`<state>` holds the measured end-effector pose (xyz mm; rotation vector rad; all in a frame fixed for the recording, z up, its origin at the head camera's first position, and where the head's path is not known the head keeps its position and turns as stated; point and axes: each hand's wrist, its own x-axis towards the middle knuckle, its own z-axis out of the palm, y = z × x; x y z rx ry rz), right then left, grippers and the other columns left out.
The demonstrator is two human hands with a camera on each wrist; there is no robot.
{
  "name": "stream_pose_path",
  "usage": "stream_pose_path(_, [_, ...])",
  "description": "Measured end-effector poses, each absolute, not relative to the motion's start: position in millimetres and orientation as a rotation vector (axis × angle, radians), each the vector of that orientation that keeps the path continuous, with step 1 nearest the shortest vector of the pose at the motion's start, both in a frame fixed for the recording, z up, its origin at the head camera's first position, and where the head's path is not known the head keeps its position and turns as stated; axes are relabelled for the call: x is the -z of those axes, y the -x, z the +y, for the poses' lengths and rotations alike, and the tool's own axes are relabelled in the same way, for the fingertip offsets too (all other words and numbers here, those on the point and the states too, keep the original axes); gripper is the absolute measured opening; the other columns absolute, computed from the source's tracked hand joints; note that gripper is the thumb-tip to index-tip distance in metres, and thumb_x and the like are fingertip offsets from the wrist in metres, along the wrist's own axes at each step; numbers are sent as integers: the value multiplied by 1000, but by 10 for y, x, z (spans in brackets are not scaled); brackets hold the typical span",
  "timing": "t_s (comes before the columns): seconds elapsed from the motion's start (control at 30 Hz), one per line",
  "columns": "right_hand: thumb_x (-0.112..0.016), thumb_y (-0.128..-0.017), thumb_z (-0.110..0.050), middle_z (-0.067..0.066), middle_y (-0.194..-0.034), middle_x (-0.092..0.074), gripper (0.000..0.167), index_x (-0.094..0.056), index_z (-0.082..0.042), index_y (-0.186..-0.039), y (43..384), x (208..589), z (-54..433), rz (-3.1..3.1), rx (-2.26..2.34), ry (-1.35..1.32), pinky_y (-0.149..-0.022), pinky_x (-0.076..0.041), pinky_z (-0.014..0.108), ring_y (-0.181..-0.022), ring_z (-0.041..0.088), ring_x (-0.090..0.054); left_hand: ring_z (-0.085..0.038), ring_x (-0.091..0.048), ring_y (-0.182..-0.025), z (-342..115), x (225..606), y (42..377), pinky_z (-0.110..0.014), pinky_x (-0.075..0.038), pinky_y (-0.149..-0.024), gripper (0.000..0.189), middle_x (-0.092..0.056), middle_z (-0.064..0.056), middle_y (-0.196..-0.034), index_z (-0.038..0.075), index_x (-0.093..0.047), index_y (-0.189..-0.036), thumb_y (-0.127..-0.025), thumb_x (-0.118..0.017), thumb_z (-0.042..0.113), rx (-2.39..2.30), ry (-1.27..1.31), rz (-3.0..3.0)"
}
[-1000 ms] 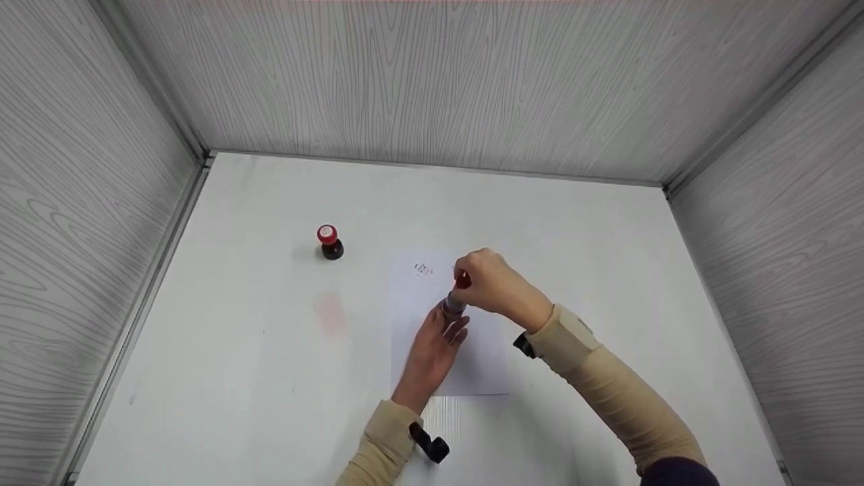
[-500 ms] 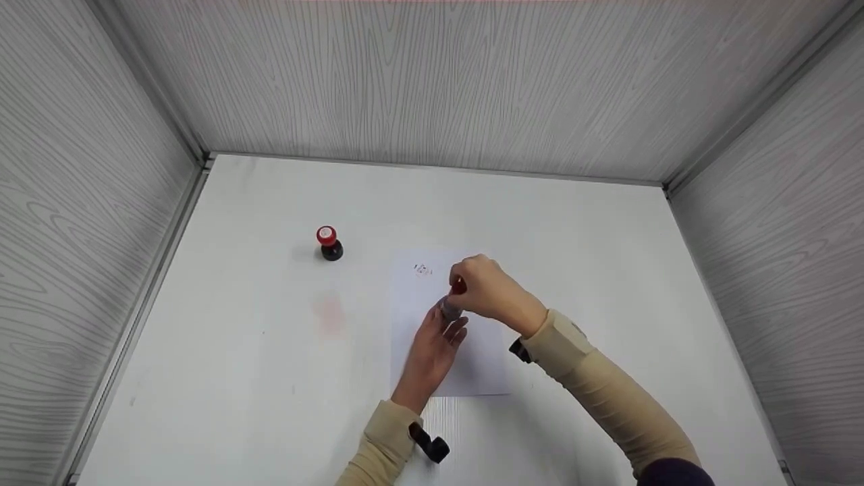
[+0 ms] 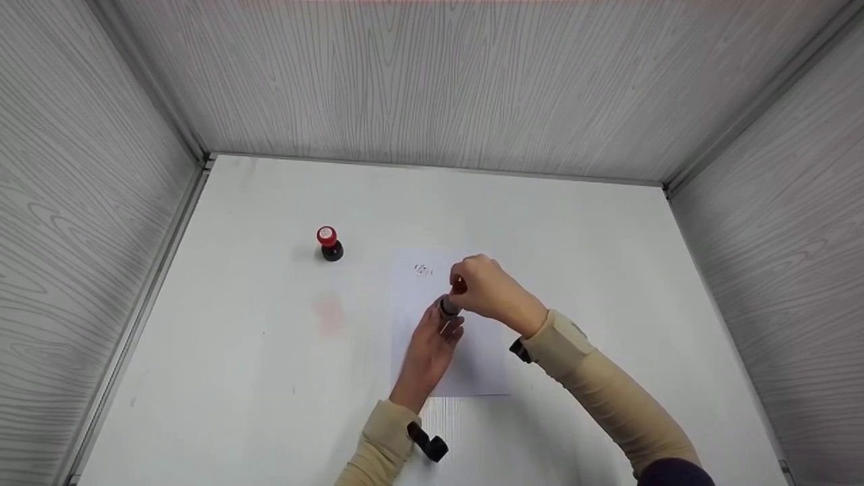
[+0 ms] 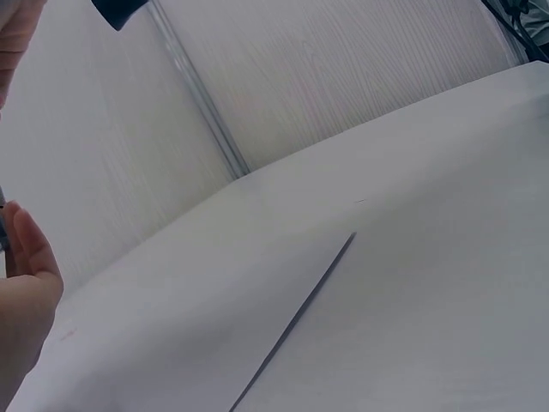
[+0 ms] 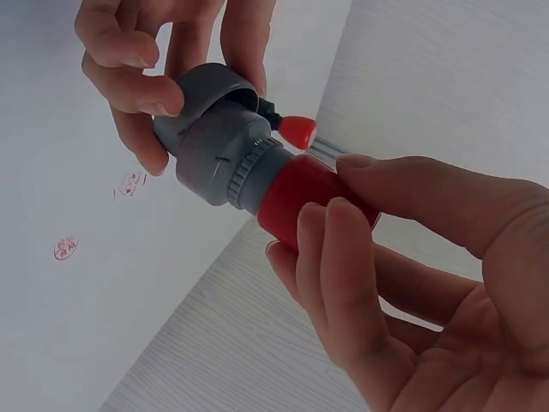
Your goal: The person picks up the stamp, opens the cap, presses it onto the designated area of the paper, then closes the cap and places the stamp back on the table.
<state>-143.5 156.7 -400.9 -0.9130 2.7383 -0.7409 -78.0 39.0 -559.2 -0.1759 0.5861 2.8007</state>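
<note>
In the head view my right hand (image 3: pixel 496 293) and left hand (image 3: pixel 428 347) meet above a white sheet of paper (image 3: pixel 482 374). The right wrist view shows my right fingers pinching a stamp by its red handle (image 5: pixel 292 196); its grey body (image 5: pixel 204 163) points at the left hand. Curled left fingers hold a dark grey stamp cap (image 5: pixel 210 86), tilted against the end of that body. The cap partly covers it, so the stamp's face is hidden. Red stamp marks (image 5: pixel 131 184) show on the paper. At its left edge, the left wrist view catches only parts of hands.
A second stamp (image 3: pixel 328 241), with red knob and black base, stands upright on the white table (image 3: pixel 270 378), left of the paper. A faint reddish smear (image 3: pixel 329 314) lies below it. Grey wood-grain panels (image 3: pixel 432 81) wall the back and both sides.
My right hand has shifted slightly left and down, towards my left hand. The cap's dark rim shows more clearly now. The second stamp and the paper stay put.
</note>
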Motion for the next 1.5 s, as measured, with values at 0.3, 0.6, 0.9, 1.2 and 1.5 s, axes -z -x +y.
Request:
stream_pose_path(0.3, [-73,-82,0,9,-76,-64,3,-70,1,-82,1413,4031,1536,2740,699,957,-62,-52,33,-69,20,-58,-23,-50,-116,383,5581,783,-33,-41,-100,31,-54,-4,-126,12,-47,-137,-109,-36,19,-2774,116,651])
stream_pose_path(0.6, [-74,-81,1,9,-76,-64,3,-71,1,-81,1414,4049,1539,2744,707,962,-63,-53,34,-70,20,-59,-21,-53,-113,384,5564,784,-32,-39,-101,29,-60,-4,-117,13,-52,-131,-110,-33,16,-2782,83,643])
stream_pose_path(0.9, [-75,-82,2,9,-78,-65,3,-73,2,-85,1362,4089,1524,2700,729,987,-64,-54,32,-72,19,-59,-23,-56,-117,335,5663,717,-31,-42,-103,32,-57,-10,-129,4,-45,-138,-109,-35,13,-2785,107,652])
stream_pose_path(1.2, [-71,-82,8,10,-87,-70,18,-75,1,-99,1359,4062,1518,2590,752,1065,-66,-55,30,-75,19,-62,-37,-60,-119,95,5725,745,-41,-48,-101,22,-56,-19,-128,3,-53,-111,-94,-61,-8,-2717,-108,1187])
stream_pose_path(1.5, [-73,-81,7,9,-85,-67,14,-74,1,-95,1336,4113,1418,2572,783,1102,-67,-53,31,-75,19,-59,-30,-68,-101,-64,5464,771,-38,-56,-88,50,-57,-17,-118,-2,-55,-126,-81,-75,-11,-2445,-326,1987])
